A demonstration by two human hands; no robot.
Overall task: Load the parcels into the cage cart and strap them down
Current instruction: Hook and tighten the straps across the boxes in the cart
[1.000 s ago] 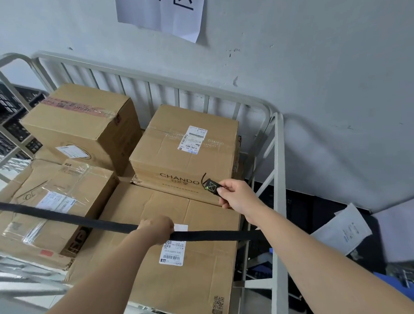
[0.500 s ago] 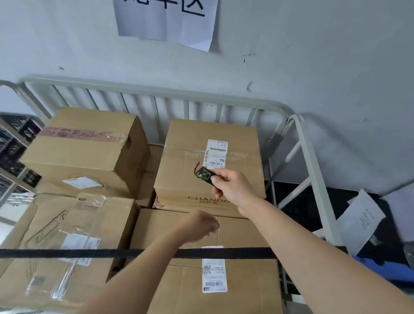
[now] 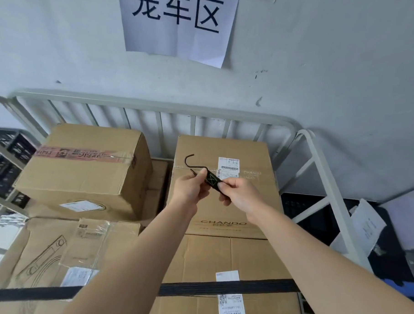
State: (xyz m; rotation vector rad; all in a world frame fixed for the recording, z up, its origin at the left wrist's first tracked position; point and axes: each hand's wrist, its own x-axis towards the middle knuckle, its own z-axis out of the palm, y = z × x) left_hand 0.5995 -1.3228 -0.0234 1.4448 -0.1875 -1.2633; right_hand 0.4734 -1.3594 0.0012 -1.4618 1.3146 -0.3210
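Holding the strap end (image 3: 213, 181) with both hands over the CHANDO box (image 3: 227, 203): left hand (image 3: 190, 189) pinched shut on it just behind the hook (image 3: 191, 162), right hand (image 3: 241, 194) closed on the stitched webbing. Strap's other run (image 3: 230, 287) lies flat across the front box (image 3: 205, 259), near me. Parcels sit inside the cage cart (image 3: 320, 166). I judge webbing soft and floppy, hook thin, stiff, light. I'd grip the stitched tab, not the wire, then aim the hook at a cart rail.
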